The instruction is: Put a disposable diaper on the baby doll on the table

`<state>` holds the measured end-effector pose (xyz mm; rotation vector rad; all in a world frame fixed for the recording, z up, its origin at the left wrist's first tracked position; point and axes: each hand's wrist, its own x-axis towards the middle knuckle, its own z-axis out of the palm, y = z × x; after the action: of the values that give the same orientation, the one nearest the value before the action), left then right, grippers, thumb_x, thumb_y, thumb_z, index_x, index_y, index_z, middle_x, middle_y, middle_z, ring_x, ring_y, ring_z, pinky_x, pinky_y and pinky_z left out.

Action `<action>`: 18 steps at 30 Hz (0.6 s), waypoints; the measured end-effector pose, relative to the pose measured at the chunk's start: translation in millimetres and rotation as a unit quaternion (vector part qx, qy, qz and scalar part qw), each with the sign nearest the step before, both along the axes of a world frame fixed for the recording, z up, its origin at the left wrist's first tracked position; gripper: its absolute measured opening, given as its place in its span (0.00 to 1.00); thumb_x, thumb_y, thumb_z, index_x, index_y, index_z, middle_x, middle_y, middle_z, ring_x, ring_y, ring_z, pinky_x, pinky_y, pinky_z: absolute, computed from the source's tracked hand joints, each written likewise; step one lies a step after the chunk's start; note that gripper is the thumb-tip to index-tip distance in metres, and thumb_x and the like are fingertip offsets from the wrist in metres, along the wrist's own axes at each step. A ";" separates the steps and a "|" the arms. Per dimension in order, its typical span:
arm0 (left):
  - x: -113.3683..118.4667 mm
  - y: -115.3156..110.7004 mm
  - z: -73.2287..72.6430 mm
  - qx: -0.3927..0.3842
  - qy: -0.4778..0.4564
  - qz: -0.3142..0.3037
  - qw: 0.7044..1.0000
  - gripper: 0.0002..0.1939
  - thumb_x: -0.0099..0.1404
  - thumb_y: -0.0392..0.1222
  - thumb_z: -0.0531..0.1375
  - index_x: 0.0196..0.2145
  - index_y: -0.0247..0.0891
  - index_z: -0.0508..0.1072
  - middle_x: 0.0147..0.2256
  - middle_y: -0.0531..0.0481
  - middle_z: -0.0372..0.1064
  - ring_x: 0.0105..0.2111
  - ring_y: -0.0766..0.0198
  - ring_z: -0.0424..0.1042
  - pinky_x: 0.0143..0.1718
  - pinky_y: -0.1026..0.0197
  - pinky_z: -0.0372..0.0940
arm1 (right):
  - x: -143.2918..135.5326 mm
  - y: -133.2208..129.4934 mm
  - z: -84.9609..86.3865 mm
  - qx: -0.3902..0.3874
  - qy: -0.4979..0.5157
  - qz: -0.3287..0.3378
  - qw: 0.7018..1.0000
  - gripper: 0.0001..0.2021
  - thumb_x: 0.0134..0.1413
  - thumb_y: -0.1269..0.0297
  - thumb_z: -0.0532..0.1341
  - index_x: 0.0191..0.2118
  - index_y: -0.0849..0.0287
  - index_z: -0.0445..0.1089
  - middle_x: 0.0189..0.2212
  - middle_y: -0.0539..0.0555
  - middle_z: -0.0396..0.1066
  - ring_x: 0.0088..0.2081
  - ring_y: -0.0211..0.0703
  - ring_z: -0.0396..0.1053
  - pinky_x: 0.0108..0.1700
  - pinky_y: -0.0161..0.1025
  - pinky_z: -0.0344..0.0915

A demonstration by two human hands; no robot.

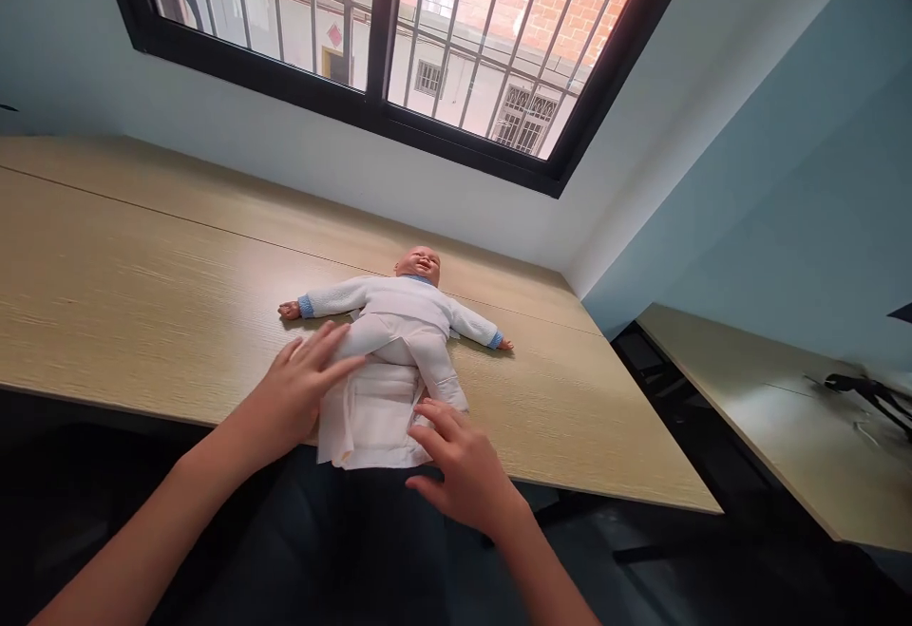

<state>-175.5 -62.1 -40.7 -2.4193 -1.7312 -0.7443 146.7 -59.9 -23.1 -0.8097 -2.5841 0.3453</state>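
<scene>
A baby doll (406, 308) in a white top with blue cuffs lies on its back on the table, head toward the window and arms spread. Between and below its legs a white diaper (385, 417) is spread out, reaching the table's front edge. My left hand (303, 379) rests with fingers apart at the doll's leg on the left, by the diaper's left side. Near the other leg's foot and the diaper's right edge is my right hand (456, 460), its fingers loosely spread and slightly curled. Neither hand visibly grips anything.
The light wooden table (142, 275) runs along the wall under a barred window (370, 113). Its front edge lies just below the diaper. At the right, beyond a gap, stands a second table (784, 436) with a dark object (869, 393) on it.
</scene>
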 end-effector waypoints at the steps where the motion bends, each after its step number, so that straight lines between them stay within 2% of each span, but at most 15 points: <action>1: 4.2 -1.4 -2.1 0.001 0.015 -0.024 1.000 0.41 0.58 0.22 0.53 0.63 0.55 0.73 0.77 0.49 0.43 0.75 0.41 0.46 0.70 0.33 0.50 | -0.1 -0.1 2.2 -0.009 -0.036 -0.017 0.999 0.27 0.53 0.73 0.67 0.59 0.55 0.69 0.67 0.62 0.65 0.69 0.61 0.61 0.67 0.57 0.63; 3: 13.6 -2.4 -3.0 -0.007 0.041 -0.040 0.998 0.38 0.57 0.19 0.52 0.56 0.52 0.78 0.78 0.50 0.39 0.76 0.42 0.44 0.71 0.30 0.46 | -1.3 1.6 5.8 -0.013 -0.078 -0.049 0.996 0.34 0.49 0.76 0.66 0.64 0.58 0.66 0.70 0.66 0.61 0.70 0.64 0.59 0.68 0.60 0.61; 4: 17.8 -1.5 -1.9 -0.011 0.049 -0.042 0.998 0.34 0.57 0.19 0.52 0.51 0.49 0.81 0.77 0.49 0.39 0.76 0.42 0.44 0.71 0.30 0.45 | -2.3 2.9 7.4 -0.016 -0.090 -0.059 0.994 0.33 0.49 0.76 0.66 0.64 0.60 0.67 0.69 0.67 0.61 0.68 0.65 0.61 0.67 0.60 0.62; 6: 22.8 3.1 2.7 -0.020 0.051 -0.053 0.997 0.22 0.60 0.21 0.54 0.39 0.43 0.81 0.77 0.49 0.40 0.76 0.42 0.46 0.71 0.31 0.46 | -4.2 5.2 10.6 -0.028 -0.108 -0.067 0.991 0.26 0.50 0.74 0.65 0.58 0.61 0.71 0.64 0.68 0.67 0.63 0.65 0.66 0.61 0.58 0.67; 8: 22.5 10.0 8.8 -0.033 0.031 -0.079 0.996 0.15 0.63 0.25 0.56 0.33 0.42 0.79 0.76 0.50 0.45 0.75 0.43 0.48 0.72 0.35 0.47 | -4.7 6.6 14.0 -0.046 -0.118 -0.067 0.990 0.16 0.53 0.74 0.63 0.48 0.60 0.74 0.55 0.66 0.74 0.56 0.62 0.70 0.54 0.53 0.70; 10: 18.9 16.5 15.1 -0.048 -0.012 -0.100 0.994 0.13 0.67 0.30 0.56 0.36 0.43 0.79 0.75 0.51 0.52 0.74 0.46 0.52 0.72 0.40 0.51 | -3.0 8.6 17.4 -0.060 -0.113 -0.065 0.990 0.10 0.54 0.75 0.60 0.40 0.58 0.74 0.48 0.62 0.76 0.51 0.58 0.72 0.49 0.48 0.70; 14: 16.5 26.3 28.9 -0.081 -0.165 -0.102 0.978 0.14 0.74 0.45 0.54 0.49 0.45 0.78 0.68 0.48 0.65 0.68 0.48 0.63 0.66 0.51 0.61 | 0.8 23.4 24.7 -0.062 -0.028 -0.038 0.997 0.14 0.55 0.80 0.55 0.38 0.56 0.74 0.42 0.57 0.77 0.47 0.50 0.71 0.48 0.43 0.67; 16: 19.8 32.6 36.4 -0.113 -0.230 -0.085 0.963 0.17 0.76 0.52 0.52 0.50 0.43 0.75 0.59 0.45 0.74 0.57 0.49 0.73 0.58 0.54 0.67 | -1.2 39.5 29.7 -0.059 0.048 -0.044 0.996 0.12 0.61 0.76 0.54 0.37 0.56 0.73 0.39 0.56 0.75 0.42 0.48 0.70 0.47 0.42 0.65; 18: 23.8 42.5 42.1 -0.129 -0.267 -0.068 0.953 0.18 0.76 0.57 0.52 0.46 0.42 0.73 0.47 0.45 0.78 0.45 0.51 0.76 0.48 0.57 0.70 | -6.6 60.6 35.2 -0.058 0.126 -0.060 0.988 0.12 0.68 0.68 0.53 0.34 0.56 0.71 0.34 0.54 0.72 0.37 0.46 0.66 0.44 0.41 0.64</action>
<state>-151.7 -19.5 1.3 -2.7098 -1.9500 -1.3786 140.1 0.7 12.1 -0.8964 -2.2864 0.5302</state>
